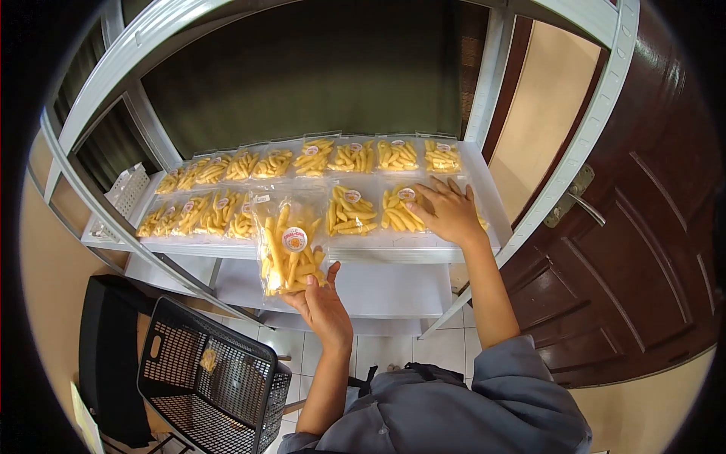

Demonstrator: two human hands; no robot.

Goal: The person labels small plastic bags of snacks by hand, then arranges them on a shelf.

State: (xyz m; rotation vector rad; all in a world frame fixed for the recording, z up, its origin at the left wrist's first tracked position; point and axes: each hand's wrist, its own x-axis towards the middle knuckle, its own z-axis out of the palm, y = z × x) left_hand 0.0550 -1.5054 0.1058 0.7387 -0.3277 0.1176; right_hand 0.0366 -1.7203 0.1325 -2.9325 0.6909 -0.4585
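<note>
My left hand [321, 306] grips a clear plastic snack bag [291, 250] by its lower right edge. The bag holds yellow stick-shaped snacks and has a round white label with red print; it is held upright in front of the shelf. My right hand [448, 210] reaches over the front row at the right, fingers spread. Its fingertips overlap a snack bag [401, 208] and mostly cover another at the row's right end. Beside these lies a further snack bag [351, 212] in the front row. More such bags [354, 157] form a back row.
A white shelf board [378, 246] carries the rows, with lower boards [393, 291] beneath and grey metal posts around. At its left end stands a white basket [128, 193]. A black crate [212, 363] with a small yellow packet inside sits lower left. A brown door [628, 227] is at right.
</note>
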